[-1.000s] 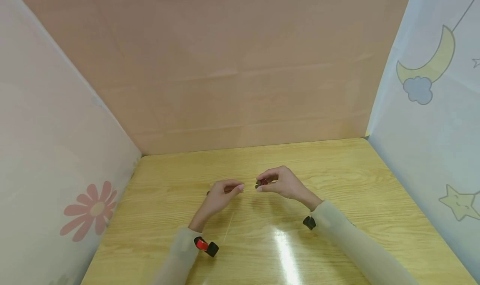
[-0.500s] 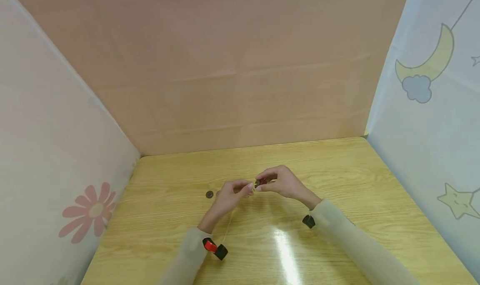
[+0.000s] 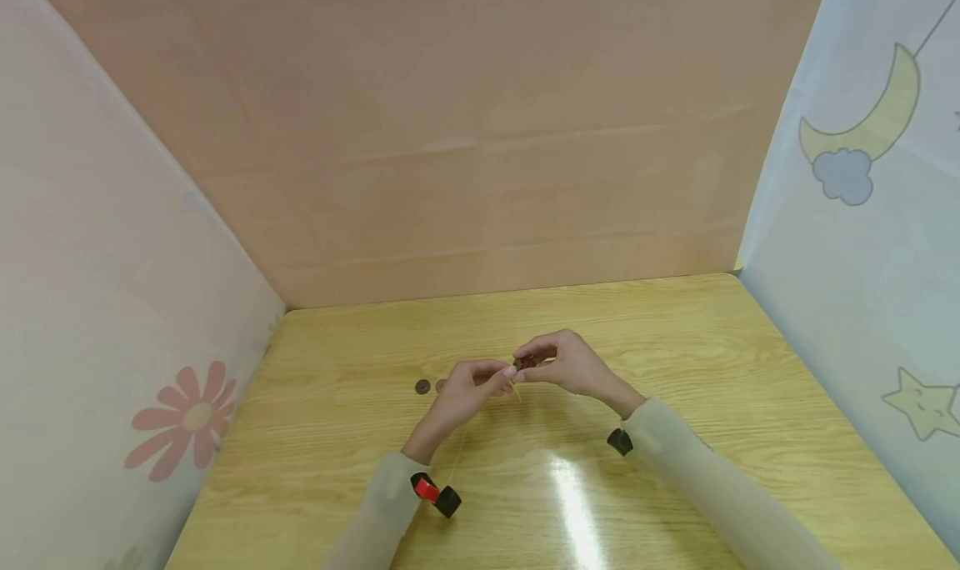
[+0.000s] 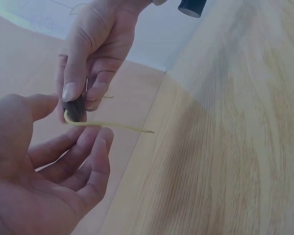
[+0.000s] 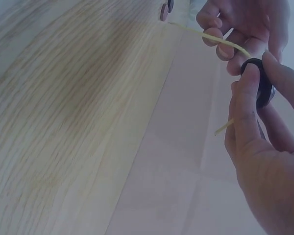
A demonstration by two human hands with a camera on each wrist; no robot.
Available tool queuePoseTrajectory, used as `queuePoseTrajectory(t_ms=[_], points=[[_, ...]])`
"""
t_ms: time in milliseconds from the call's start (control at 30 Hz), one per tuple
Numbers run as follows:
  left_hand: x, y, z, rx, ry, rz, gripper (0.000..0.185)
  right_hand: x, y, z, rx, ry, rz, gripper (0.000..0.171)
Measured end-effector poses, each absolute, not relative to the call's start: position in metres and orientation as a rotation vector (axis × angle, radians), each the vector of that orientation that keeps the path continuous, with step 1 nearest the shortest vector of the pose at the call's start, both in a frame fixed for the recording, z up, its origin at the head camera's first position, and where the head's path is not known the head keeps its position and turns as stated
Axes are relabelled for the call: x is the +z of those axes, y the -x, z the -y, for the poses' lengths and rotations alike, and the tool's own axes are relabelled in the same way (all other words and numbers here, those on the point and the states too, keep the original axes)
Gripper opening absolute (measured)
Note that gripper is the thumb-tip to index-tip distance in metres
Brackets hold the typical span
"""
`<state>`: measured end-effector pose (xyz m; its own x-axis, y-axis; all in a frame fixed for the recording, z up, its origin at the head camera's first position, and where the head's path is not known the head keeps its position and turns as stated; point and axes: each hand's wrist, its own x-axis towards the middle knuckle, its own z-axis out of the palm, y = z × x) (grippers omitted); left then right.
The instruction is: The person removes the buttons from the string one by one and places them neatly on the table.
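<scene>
From overhead, both hands meet above the table [image 3: 675, 345], the right hand [image 3: 570, 368] pinching a dark button [image 3: 520, 362]; up close, the left hand [image 4: 44, 161] probably pinches the yellow thread [image 4: 108, 125], so keep it taut and the button steady.

The desk [image 3: 675, 362] is pale wood-grain, smooth and glossy, with a bright glare streak near the sleeves. The button [image 5: 264, 88] looks like dark, slightly shiny plastic. The thread [image 4: 108, 125] through it is thin, matt, yellowish fibre. The sleeves [image 3: 720, 495] are soft matt cloth.
</scene>
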<state>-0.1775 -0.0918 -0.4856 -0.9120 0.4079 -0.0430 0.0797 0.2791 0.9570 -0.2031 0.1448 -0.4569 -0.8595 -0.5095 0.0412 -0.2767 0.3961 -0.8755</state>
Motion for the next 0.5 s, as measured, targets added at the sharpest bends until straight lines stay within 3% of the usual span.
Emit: queuePoseTrajectory(t_ms=[500], points=[[-0.4874, 0.1828, 0.0892, 1.676, -0.336, -2.257, 0.042, -0.4577, 0.2035, -0.1412, -1.391, 0.722, -2.447, 0.039]])
